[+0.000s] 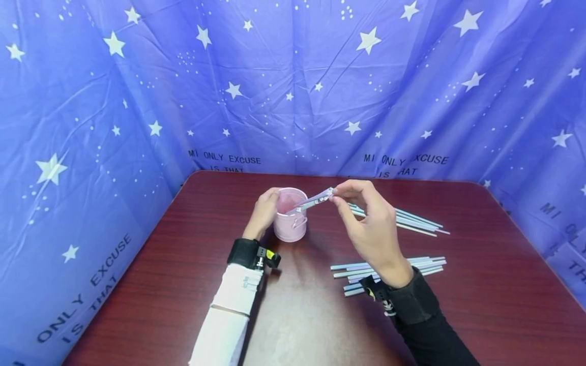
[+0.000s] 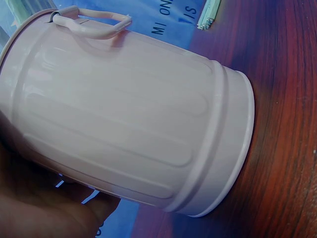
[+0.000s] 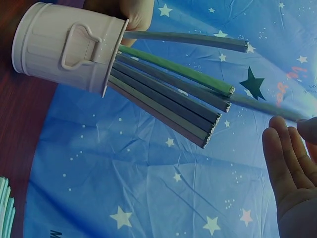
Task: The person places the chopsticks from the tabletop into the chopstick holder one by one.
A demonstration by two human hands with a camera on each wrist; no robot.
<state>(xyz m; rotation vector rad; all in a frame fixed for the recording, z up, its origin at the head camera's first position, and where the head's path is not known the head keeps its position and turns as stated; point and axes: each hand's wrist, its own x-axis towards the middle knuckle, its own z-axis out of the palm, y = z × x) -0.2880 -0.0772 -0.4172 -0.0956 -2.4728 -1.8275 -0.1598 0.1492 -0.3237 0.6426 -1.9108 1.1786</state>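
A small pink metal bucket [image 1: 290,231] with a side handle stands on the table. My left hand [image 1: 264,212] holds it from the left, near the rim; in the left wrist view that hand [image 2: 44,208] is partly hidden behind the bucket wall. Several thin, pale sticks [image 3: 171,111] lean out of the bucket, fanned to one side. At the bucket's right, my right hand [image 1: 373,223] pinches the end of one long stick [image 3: 267,105] between thumb and index finger. That stick runs back behind the others toward the bucket mouth, and the other fingers are extended.
One bundle of similar sticks [image 1: 418,222] lies on the dark red table [image 1: 183,284] behind the right hand. A second bundle [image 1: 430,263] lies nearer, partly under the right wrist. A blue star-printed curtain [image 1: 293,101] surrounds the table's back and sides.
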